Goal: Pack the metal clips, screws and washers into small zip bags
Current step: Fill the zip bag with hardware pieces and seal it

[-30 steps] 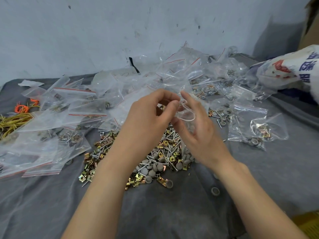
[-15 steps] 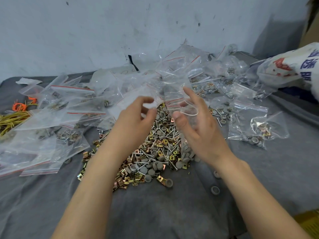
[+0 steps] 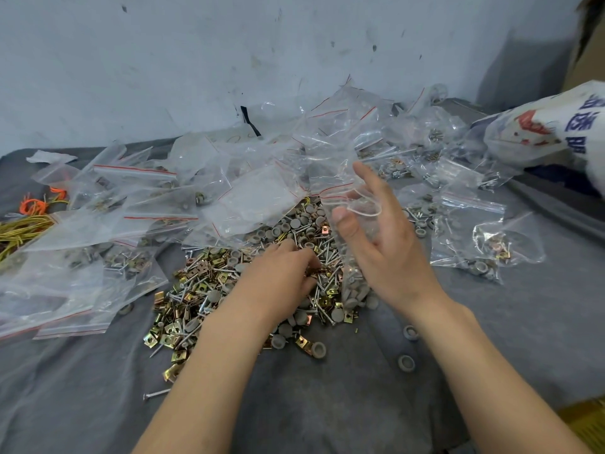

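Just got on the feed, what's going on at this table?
A person is bagging hardware. The right hand pinches a small zip bag with its mouth open, above the loose pile of clips, screws and washers. The left hand is down in that pile, fingers curled; what it has picked, I cannot tell. Filled bags lie to the right.

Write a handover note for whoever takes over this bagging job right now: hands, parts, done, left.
Left grip: down in the loose pile of clips, screws and washers, fingers curled; whether it holds any is hidden.
Right grip: pinches an open zip bag, mouth up, above the pile.
Done: filled bags lie to the right, left and behind.
Left: most of the pile is unpacked. Load the held bag, seal it, and repeat.
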`<state>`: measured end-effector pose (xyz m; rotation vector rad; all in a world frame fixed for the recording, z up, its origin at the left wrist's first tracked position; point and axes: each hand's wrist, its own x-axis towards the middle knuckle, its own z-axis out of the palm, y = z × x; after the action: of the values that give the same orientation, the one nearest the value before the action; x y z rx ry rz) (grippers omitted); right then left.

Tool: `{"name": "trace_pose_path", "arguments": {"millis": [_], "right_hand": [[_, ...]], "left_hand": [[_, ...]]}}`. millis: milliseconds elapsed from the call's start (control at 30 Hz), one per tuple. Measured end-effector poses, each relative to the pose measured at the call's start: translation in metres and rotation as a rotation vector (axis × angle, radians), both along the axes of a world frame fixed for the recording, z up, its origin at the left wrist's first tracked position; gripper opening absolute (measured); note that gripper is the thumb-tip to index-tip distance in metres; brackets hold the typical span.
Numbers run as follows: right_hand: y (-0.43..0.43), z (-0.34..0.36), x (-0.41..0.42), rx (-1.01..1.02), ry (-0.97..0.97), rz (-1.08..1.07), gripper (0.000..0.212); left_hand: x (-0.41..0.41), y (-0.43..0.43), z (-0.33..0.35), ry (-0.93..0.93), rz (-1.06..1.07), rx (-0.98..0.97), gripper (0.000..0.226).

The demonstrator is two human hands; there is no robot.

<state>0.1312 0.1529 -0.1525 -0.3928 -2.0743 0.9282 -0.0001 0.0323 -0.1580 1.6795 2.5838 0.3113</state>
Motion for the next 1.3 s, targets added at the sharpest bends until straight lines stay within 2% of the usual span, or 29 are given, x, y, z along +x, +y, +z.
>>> {"name": "trace_pose_path", "arguments": {"millis": [433,633,833,900,1100,1300], "right_hand": [[-0.003,0.002,0.000,0.002,0.023,0.016,0.065],[-0.004,0.002,0.001,-0.006,0.014,0.013,0.064],[-0.005,0.002,0.001,0.000,0.019,0.022,0.065],[-0.005,0.002,0.001,-0.004,0.016,0.020,0.065],[-0.005,0.002,0.000,0.006,-0.001,0.013,0.065],[-0.003,0.002,0.002,-0.002,-0.003,0.014,0.063]], "left_hand": [[-0.007,-0.003,-0.004,0.007,0.029,0.114,0.021],[-0.015,-0.009,0.011,-0.402,0.087,0.391,0.007],[-0.016,-0.014,0.014,-0.557,0.083,0.468,0.005],[-0.019,-0.016,0.012,-0.534,0.086,0.427,0.008],[-0.030,-0.022,0.003,-0.290,0.140,0.249,0.020],[-0.030,-0.025,0.004,-0.245,0.135,0.197,0.037]]}}
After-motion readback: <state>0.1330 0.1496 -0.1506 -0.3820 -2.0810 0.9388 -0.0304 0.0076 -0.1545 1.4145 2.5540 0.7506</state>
